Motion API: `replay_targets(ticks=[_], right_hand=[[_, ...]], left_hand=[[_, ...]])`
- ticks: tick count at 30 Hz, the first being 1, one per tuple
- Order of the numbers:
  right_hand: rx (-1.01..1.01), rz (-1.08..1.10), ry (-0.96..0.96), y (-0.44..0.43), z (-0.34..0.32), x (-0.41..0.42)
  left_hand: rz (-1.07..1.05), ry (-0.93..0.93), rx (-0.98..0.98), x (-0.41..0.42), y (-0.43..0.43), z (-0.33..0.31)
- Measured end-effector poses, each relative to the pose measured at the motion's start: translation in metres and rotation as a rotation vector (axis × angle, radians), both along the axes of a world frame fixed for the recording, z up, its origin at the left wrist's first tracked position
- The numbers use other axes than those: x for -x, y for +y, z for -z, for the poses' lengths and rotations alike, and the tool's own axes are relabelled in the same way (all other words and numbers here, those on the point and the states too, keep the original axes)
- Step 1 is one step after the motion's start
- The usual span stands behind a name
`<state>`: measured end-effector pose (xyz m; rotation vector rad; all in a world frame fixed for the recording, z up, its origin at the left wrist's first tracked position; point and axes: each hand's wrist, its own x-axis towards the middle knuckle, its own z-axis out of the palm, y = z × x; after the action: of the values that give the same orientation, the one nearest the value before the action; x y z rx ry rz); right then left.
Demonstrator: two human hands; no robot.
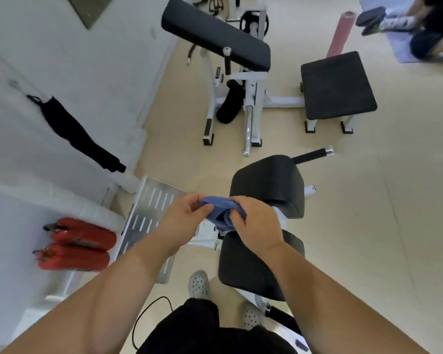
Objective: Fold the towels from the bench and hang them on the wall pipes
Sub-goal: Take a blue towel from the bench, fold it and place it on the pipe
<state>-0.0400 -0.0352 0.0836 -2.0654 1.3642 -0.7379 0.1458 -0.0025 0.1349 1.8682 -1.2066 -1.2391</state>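
A small blue towel point(221, 209) is bunched between both hands, held in the air above the near black padded bench point(269, 185). My left hand point(187, 213) pinches its left edge with thumb and fingers. My right hand point(256, 223) grips the right side, with folds hanging under its fingers. White wall pipes point(49, 195) run along the wall at the left. A black cloth point(74, 134) hangs on the wall from a hook.
Two red fire extinguishers point(77, 244) lie by the wall at the left, next to a slotted metal plate point(149, 213). More gym machines with black pads point(215, 34) and a black stool point(336, 84) stand ahead. Another person point(430, 26) sits at the far right on a mat.
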Motion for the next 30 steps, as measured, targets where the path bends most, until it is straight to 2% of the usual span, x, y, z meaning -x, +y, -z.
replay_targets(ticks=[4,6,9,14,17,19,22,24,30], right_hand=[[-0.026,-0.172,-0.101,0.007,-0.049,-0.039],[-0.028,-0.228,-0.177,0.013,-0.068,-0.06],[-0.121,-0.299,-0.232,0.024,-0.091,-0.091],[-0.261,-0.462,-0.191,0.036,-0.117,-0.15],[-0.326,-0.457,-0.147,0.043,-0.119,-0.192],[-0.441,-0.456,-0.159,0.048,-0.114,-0.222],[-0.516,-0.535,0.016,0.061,-0.103,-0.269],[-0.479,-0.58,0.107,0.073,-0.094,-0.3],[-0.323,-0.624,0.338,0.097,-0.072,-0.372]], left_hand=[[-0.287,0.188,0.159,-0.026,0.041,-0.045],[-0.367,0.206,0.204,-0.048,0.062,-0.059],[-0.407,0.163,0.226,-0.083,0.095,-0.072],[-0.373,0.014,0.175,-0.145,0.148,-0.076],[-0.415,-0.053,0.124,-0.191,0.182,-0.064],[-0.458,-0.066,0.084,-0.224,0.208,-0.05],[-0.583,-0.002,0.101,-0.267,0.242,-0.03],[-0.656,0.053,0.148,-0.292,0.255,-0.025],[-0.712,0.0,0.211,-0.38,0.28,-0.025]])
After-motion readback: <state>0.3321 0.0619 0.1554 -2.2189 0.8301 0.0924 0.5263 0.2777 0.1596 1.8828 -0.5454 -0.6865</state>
